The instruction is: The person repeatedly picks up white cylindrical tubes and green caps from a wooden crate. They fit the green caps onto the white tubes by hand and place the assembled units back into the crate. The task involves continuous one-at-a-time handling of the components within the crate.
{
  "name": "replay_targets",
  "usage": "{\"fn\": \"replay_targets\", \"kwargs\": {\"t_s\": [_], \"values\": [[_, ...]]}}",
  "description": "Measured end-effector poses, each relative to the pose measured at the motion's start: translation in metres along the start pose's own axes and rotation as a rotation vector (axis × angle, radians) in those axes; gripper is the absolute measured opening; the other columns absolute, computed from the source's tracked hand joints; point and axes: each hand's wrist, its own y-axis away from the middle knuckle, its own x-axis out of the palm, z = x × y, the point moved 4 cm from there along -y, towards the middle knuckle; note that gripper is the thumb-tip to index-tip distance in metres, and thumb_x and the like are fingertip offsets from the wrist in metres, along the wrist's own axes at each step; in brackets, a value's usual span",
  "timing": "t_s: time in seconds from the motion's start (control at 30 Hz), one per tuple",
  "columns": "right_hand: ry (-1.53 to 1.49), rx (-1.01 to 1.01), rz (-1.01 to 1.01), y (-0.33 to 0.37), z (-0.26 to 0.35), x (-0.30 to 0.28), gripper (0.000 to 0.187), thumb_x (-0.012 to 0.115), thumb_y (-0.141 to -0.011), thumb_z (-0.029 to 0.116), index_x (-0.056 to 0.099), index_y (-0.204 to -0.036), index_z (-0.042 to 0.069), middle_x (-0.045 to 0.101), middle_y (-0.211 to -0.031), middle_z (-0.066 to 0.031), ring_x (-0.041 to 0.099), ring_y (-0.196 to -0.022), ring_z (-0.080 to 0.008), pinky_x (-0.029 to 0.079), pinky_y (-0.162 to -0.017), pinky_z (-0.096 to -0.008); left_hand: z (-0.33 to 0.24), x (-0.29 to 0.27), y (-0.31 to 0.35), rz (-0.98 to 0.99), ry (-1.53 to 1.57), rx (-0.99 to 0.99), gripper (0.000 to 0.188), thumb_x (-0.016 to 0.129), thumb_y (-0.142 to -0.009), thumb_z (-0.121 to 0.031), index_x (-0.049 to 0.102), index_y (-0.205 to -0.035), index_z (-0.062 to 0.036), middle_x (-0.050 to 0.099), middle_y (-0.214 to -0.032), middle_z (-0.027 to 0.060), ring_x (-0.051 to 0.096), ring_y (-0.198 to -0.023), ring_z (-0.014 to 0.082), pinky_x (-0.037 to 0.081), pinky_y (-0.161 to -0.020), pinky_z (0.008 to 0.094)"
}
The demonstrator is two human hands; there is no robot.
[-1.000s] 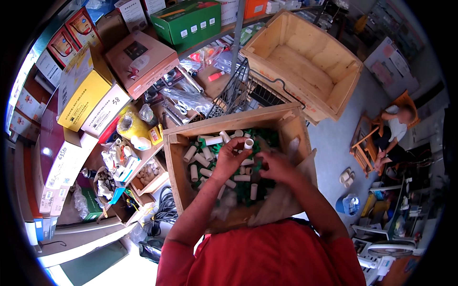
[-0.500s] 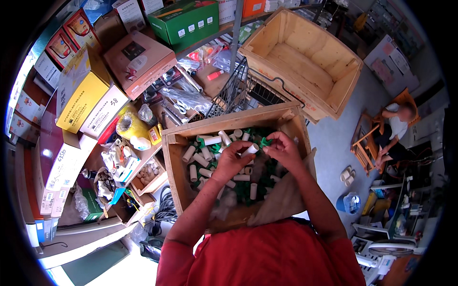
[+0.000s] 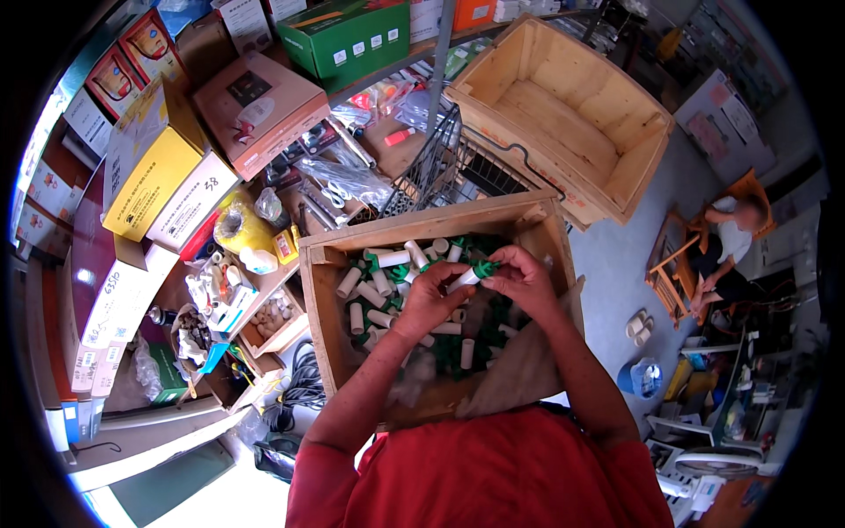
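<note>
Over an open wooden box, my left hand [image 3: 429, 301] is closed around a short white plastic tube [image 3: 461, 281]. A green plastic fitting [image 3: 483, 269] sits against the upper right end of that tube, and my right hand [image 3: 525, 282] pinches it between thumb and fingers. How deep the fitting goes into the tube I cannot tell. Below my hands the wooden box [image 3: 312, 308] holds many loose white tubes [image 3: 467, 354] and green fittings, some of them joined. Clear plastic film lies among them at the near side.
A large wooden crate [image 3: 563, 114] stands beyond the box, beside a black wire basket [image 3: 440, 172]. At the left, shelves carry cartons, such as a yellow box [image 3: 145, 189] and a green box [image 3: 348, 48]. Another person [image 3: 732, 233] sits on a wooden chair at the right.
The green fitting in my right hand, held off the tube's open end before, now meets that end. The tube has tipped slightly, and both hands stay over the box.
</note>
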Motion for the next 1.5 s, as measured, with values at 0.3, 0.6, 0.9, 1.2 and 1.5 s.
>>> {"fn": "replay_targets", "kwargs": {"t_s": [0.3, 0.6, 0.9, 1.2, 1.5], "values": [[0.063, 0.028, -0.011, 0.002, -0.004, 0.001, 0.030, 0.069, -0.085, 0.001, 0.054, -0.111, 0.004, 0.059, -0.102, 0.0006, 0.057, -0.091, -0.0046, 0.047, -0.077, -0.0201, -0.005, -0.003, 0.000, -0.027, -0.062, 0.055, 0.032, 0.073, -0.081, -0.002, 0.063, -0.112, -0.0046, 0.060, -0.094, -0.0006, 0.053, -0.080, 0.0053, 0.044, -0.070, 0.0213], [0.131, 0.013, -0.044, 0.003, -0.001, -0.001, 0.024, 0.067, -0.087, 0.001, 0.058, -0.108, 0.002, 0.064, -0.101, -0.0011, 0.060, -0.085, -0.0048, 0.049, -0.073, -0.0201, 0.008, -0.007, -0.002, -0.015, -0.118, 0.028, 0.031, 0.071, -0.084, -0.006, 0.062, -0.114, -0.0029, 0.062, -0.096, 0.0000, 0.054, -0.085, 0.0059, 0.046, -0.075, 0.0219], [0.248, -0.070, -0.015, 0.002, 0.011, 0.004, 0.029, 0.066, -0.085, -0.003, 0.063, -0.114, 0.003, 0.059, -0.100, -0.0030, 0.060, -0.091, -0.0089, 0.050, -0.074, -0.0211, 0.003, -0.005, 0.000, 0.026, -0.068, -0.057, 0.030, 0.068, -0.088, -0.008, 0.060, -0.117, -0.0029, 0.062, -0.097, -0.0002, 0.053, -0.086, 0.0054, 0.046, -0.076, 0.0218], [0.202, -0.062, -0.025, 0.003, 0.010, 0.004, 0.025, 0.067, -0.085, -0.003, 0.066, -0.109, 0.002, 0.058, -0.095, -0.0034, 0.062, -0.088, -0.0095, 0.051, -0.076, -0.0207, 0.004, -0.004, 0.001, 0.023, -0.089, 0.031, 0.031, 0.068, -0.087, -0.008, 0.061, -0.117, -0.0025, 0.062, -0.101, 0.0028, 0.055, -0.090, 0.0076, 0.045, -0.078, 0.0225], [0.260, -0.031, -0.025, 0.004, 0.007, 0.003, 0.024, 0.068, -0.084, -0.003, 0.067, -0.108, 0.001, 0.059, -0.093, -0.0032, 0.062, -0.088, -0.0089, 0.050, -0.076, -0.0208, 0.000, -0.004, 0.003, 0.016, -0.099, 0.019, 0.029, 0.068, -0.087, -0.007, 0.062, -0.115, -0.0031, 0.062, -0.100, 0.0040, 0.056, -0.091, 0.0094, 0.046, -0.079, 0.0241]]}}
